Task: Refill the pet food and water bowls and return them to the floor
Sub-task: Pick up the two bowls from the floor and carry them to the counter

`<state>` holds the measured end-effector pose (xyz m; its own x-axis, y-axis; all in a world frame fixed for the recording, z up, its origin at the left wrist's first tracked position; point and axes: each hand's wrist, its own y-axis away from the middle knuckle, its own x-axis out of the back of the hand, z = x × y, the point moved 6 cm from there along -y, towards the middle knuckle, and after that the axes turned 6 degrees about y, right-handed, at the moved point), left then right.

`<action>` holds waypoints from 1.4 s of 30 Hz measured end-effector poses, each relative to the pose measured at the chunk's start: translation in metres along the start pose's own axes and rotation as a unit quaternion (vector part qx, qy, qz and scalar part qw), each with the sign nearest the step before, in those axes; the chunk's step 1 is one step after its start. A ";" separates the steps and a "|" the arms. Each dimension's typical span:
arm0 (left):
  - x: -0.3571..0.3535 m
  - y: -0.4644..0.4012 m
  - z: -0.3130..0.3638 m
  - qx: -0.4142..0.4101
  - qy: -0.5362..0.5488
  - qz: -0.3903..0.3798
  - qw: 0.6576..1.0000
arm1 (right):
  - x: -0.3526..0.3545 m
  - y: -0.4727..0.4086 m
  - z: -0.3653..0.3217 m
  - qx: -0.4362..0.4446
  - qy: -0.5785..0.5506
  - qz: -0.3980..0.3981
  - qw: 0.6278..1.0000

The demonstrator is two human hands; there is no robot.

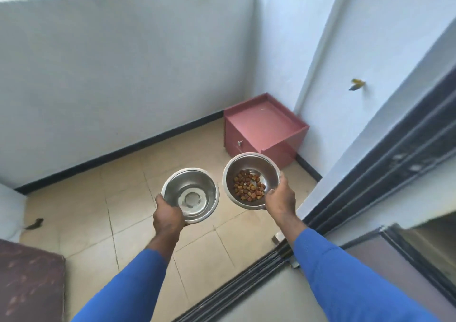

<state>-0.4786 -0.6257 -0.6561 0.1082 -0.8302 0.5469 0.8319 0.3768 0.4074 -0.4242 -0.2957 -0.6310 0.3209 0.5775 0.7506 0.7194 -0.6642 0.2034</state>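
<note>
I hold two steel bowls out in front of me, above a tiled balcony floor (128, 198). My left hand (167, 217) grips the near rim of the water bowl (191, 194), whose shiny inside reflects light; the water level is hard to tell. My right hand (281, 199) grips the right rim of the food bowl (251, 180), which holds a small heap of brown kibble (249, 189). The bowls are side by side, level and slightly apart. Both sleeves are blue.
A pink box (265, 129) stands in the far right corner. A sliding door track (246, 282) runs along the right and bottom. A dark patterned cushion (27, 279) lies at the lower left. A small dark object (35, 223) rests on the tiles at left.
</note>
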 end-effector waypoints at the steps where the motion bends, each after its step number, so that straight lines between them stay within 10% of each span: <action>1: 0.003 0.008 0.007 -0.010 -0.004 -0.006 1.000 | 0.015 0.008 0.000 0.000 0.000 0.008 1.000; 20: -0.009 0.325 0.085 -0.155 0.016 -0.259 0.953 | 0.305 0.234 0.219 -0.127 -0.022 0.140 0.982; 42: -0.369 0.557 0.152 -0.299 -0.190 -0.423 0.834 | 0.477 0.236 0.493 -0.370 -0.175 0.346 0.844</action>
<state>-0.1377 -0.0474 -0.5199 -0.7409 -0.4623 0.4871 0.6581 -0.6441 0.3898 0.2022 0.0573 -0.5353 0.7619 -0.0522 0.6456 -0.2563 -0.9397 0.2265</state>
